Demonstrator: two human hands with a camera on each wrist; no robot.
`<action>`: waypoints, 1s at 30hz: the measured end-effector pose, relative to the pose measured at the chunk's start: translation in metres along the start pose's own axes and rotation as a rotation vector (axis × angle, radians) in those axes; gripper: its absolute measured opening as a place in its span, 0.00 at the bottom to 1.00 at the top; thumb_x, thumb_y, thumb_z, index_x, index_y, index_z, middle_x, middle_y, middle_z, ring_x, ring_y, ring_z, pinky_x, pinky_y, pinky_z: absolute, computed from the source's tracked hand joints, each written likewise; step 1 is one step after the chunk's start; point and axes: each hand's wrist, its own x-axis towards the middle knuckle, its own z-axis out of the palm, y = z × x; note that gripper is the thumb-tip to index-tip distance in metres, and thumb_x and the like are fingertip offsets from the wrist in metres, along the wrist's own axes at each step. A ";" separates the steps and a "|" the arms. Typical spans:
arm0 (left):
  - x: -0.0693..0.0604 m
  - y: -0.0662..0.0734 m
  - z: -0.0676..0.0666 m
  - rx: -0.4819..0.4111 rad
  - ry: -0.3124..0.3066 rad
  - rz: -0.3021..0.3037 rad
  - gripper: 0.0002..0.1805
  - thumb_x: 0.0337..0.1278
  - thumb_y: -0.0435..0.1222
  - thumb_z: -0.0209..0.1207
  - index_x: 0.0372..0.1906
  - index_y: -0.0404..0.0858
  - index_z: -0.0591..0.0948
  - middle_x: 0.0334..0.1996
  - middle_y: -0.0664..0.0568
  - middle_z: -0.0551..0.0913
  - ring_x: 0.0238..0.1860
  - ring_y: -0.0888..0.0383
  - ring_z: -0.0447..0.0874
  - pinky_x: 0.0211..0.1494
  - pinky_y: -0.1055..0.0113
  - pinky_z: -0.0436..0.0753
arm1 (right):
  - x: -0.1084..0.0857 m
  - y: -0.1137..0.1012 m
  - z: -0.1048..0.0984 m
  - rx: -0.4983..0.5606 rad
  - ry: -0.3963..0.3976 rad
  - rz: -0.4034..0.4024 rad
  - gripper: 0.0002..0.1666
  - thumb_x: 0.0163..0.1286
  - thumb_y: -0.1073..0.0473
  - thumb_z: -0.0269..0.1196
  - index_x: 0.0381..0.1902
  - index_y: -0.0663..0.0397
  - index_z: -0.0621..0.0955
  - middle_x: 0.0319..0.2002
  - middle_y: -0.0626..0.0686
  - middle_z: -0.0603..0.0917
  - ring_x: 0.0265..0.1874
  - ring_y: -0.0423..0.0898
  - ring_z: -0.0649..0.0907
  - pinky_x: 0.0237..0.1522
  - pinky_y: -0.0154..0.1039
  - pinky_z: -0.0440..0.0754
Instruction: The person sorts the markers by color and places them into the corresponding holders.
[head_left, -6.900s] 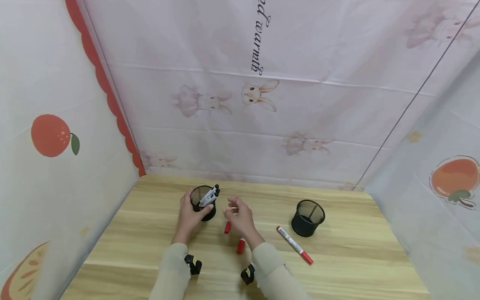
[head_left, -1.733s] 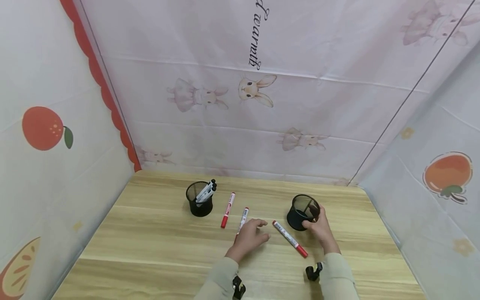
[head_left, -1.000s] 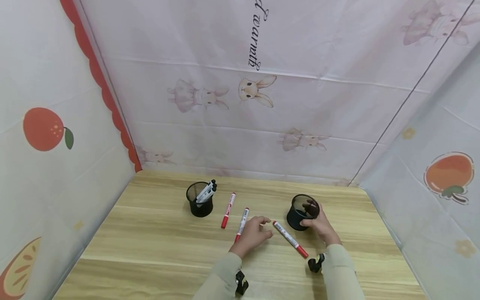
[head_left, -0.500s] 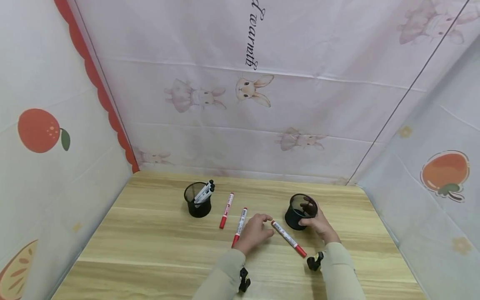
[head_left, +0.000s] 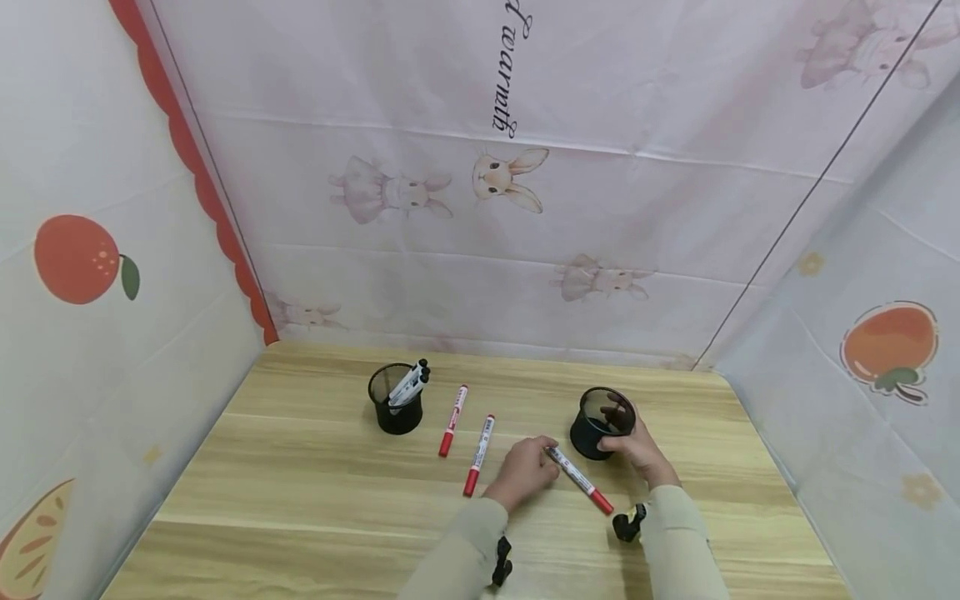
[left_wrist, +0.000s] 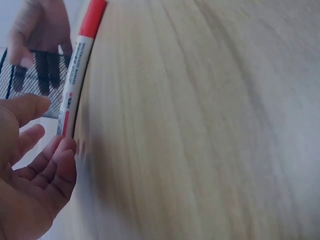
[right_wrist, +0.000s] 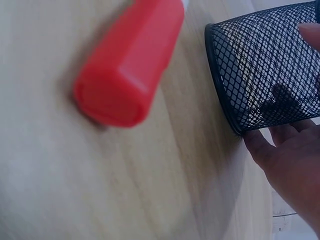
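Note:
A white marker with a red cap [head_left: 577, 477] lies slanted on the table. At its far end is my left hand [head_left: 522, 472], its fingertips appearing to touch the marker while the thumb stands apart from it in the left wrist view. My right hand [head_left: 642, 450] grips a black mesh pen cup [head_left: 602, 423] from its right side, with the thumb in front. The cup stands upright and shows no markers inside. Close up in the right wrist view, the red cap [right_wrist: 130, 65] lies just beside the cup [right_wrist: 270, 65].
A second mesh pen cup [head_left: 399, 418] at the left holds several black-tipped white markers [head_left: 408, 387]. Two more red-capped markers, one farther back [head_left: 453, 422] and one nearer [head_left: 480, 455], lie on the wooden table [head_left: 315, 500]. Printed cloth [head_left: 420, 283] hangs around it.
Earlier both hands were at the left cup; now the right hand holds the right cup. Two more red-capped markers show. Lately my left hand has moved right to the slanted marker's end.

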 end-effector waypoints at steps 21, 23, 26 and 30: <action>0.002 0.010 0.016 0.256 0.033 -0.026 0.16 0.50 0.38 0.64 0.43 0.34 0.83 0.32 0.49 0.74 0.28 0.61 0.70 0.32 0.68 0.74 | -0.001 0.005 -0.001 0.005 0.022 -0.023 0.53 0.41 0.80 0.63 0.67 0.61 0.56 0.61 0.74 0.61 0.63 0.65 0.60 0.60 0.48 0.60; 0.003 0.011 0.017 0.248 0.055 -0.058 0.16 0.50 0.41 0.65 0.41 0.33 0.83 0.31 0.49 0.74 0.27 0.60 0.71 0.32 0.67 0.75 | -0.001 0.005 0.000 0.011 0.023 -0.020 0.54 0.42 0.81 0.62 0.68 0.62 0.55 0.61 0.74 0.61 0.63 0.65 0.60 0.60 0.51 0.58; 0.004 0.016 0.019 0.219 0.089 -0.103 0.18 0.47 0.45 0.67 0.35 0.34 0.82 0.28 0.50 0.73 0.25 0.59 0.71 0.28 0.66 0.74 | -0.002 0.003 0.001 0.025 0.027 -0.010 0.54 0.42 0.83 0.61 0.68 0.64 0.54 0.61 0.74 0.61 0.63 0.65 0.60 0.61 0.55 0.55; 0.006 0.022 0.020 0.195 0.143 -0.161 0.19 0.42 0.47 0.70 0.30 0.36 0.79 0.25 0.52 0.69 0.23 0.58 0.70 0.23 0.65 0.72 | -0.003 -0.005 0.004 0.032 0.014 -0.001 0.54 0.42 0.84 0.60 0.68 0.66 0.53 0.61 0.76 0.60 0.63 0.66 0.58 0.61 0.58 0.52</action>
